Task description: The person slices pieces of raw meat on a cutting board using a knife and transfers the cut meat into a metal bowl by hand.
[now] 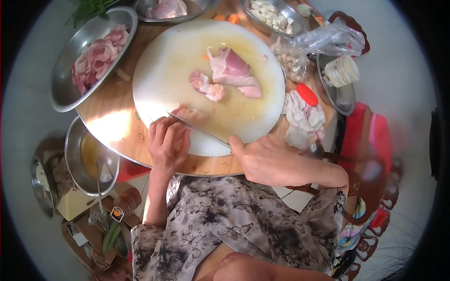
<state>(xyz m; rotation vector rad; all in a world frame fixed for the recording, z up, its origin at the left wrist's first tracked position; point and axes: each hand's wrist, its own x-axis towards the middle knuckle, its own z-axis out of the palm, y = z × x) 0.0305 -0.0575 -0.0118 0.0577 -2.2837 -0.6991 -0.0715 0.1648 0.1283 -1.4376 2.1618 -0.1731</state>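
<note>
My right hand (pixel 265 159) is closed round the handle of a knife (pixel 201 129), whose blade slants up and left over the lower part of a round white cutting board (pixel 159 61). A small piece of raw meat (pixel 191 114) lies just beyond the blade. At the blade's far end is my left hand (pixel 168 138), its fingers curled at the board's near edge; whether they pinch anything is hidden. Farther up the board lie a larger piece of raw meat (pixel 232 68) and some smaller chunks (pixel 206 86).
A metal bowl of meat slices (pixel 101 56) stands at the left. Behind the board are another meat bowl (pixel 166 9) and a bowl of white cubes (pixel 272 16). A plastic bag (pixel 293 61), a cloth (pixel 302 119) and a red object (pixel 307 94) lie right.
</note>
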